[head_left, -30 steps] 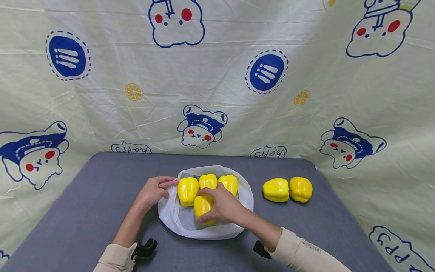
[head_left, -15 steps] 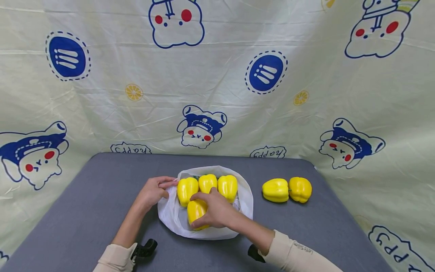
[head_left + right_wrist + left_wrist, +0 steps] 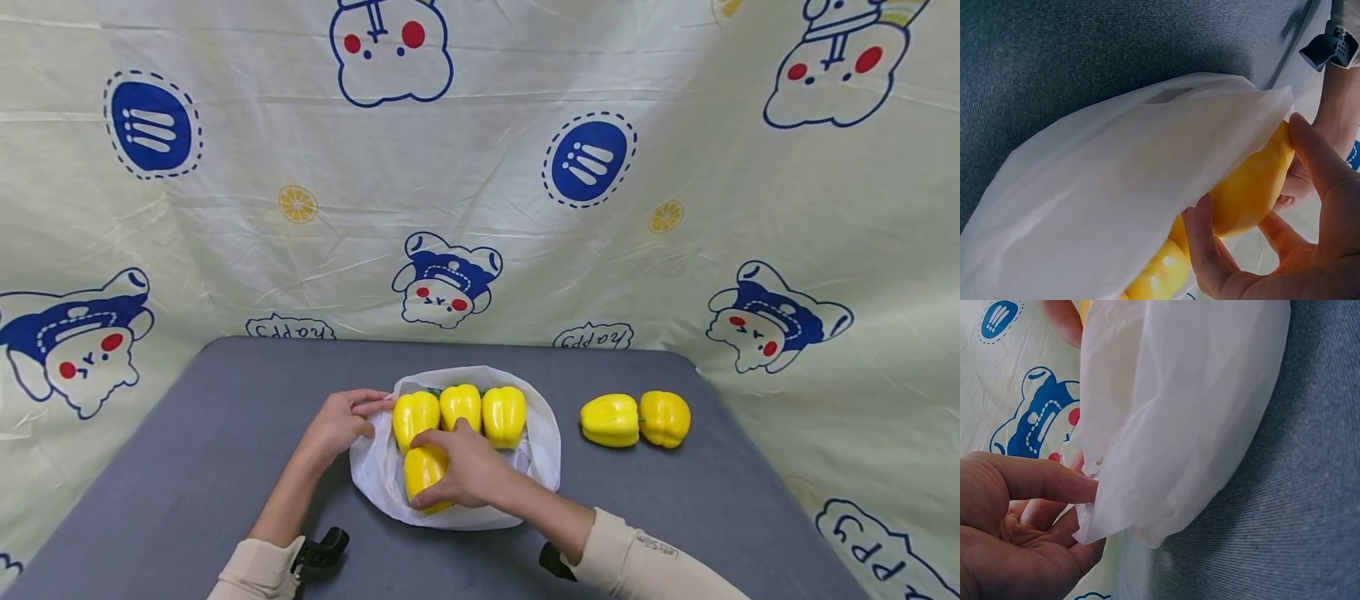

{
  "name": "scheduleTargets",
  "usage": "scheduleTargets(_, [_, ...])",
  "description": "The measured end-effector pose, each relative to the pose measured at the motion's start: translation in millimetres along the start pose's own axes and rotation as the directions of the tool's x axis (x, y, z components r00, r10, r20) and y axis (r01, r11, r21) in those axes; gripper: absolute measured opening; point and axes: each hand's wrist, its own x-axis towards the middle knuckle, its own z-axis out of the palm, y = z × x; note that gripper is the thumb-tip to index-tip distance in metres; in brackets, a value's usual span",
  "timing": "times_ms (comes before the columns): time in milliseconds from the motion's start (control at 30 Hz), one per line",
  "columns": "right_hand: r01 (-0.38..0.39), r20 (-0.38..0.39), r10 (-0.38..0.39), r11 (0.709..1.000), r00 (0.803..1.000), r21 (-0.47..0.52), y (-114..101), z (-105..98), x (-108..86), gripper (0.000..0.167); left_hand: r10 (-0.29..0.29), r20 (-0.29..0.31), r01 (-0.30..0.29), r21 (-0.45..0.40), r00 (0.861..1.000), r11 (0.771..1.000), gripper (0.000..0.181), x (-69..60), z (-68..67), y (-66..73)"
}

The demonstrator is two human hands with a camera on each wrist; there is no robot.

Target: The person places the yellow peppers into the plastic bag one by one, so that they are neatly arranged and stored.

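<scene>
Leftward and nearer to the person, one yellow pepper (image 3: 424, 472) has moved since the earlier frame; the right hand (image 3: 474, 468) pinches it between thumb and fingers inside the white bag (image 3: 542, 467), near three other peppers (image 3: 461, 406). The left hand (image 3: 339, 423) pinches the bag's left rim, while two more peppers (image 3: 609, 420) lie side by side on the grey surface (image 3: 225, 433).

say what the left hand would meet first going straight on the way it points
First the white bag, whose edge the left hand touches; right behind it, probably the leftmost yellow pepper, though depth is unclear.
</scene>
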Motion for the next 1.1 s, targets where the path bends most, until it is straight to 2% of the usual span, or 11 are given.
scheduleTargets(200, [0.020,-0.006,-0.020,1.000,1.000,-0.014,0.9,3.1,1.0,0.066,0.009,0.001,-0.009,0.008,1.000,1.000,0.057,0.5,0.4,-0.1])
scheduleTargets(667, [-0.015,0.013,0.015,0.999,1.000,-0.032,-3.8,5.0,8.1,0.067,0.004,0.006,-0.005,0.011,1.000,1.000,0.057,-0.4,0.7,0.9])
scheduleTargets(1100, [-0.013,-0.002,0.013,1.000,1.000,-0.020,-3.7,9.2,12.2,0.071,0.003,0.016,-0.003,0.004,1.000,1.000,0.058,-0.1,-0.2,1.3])
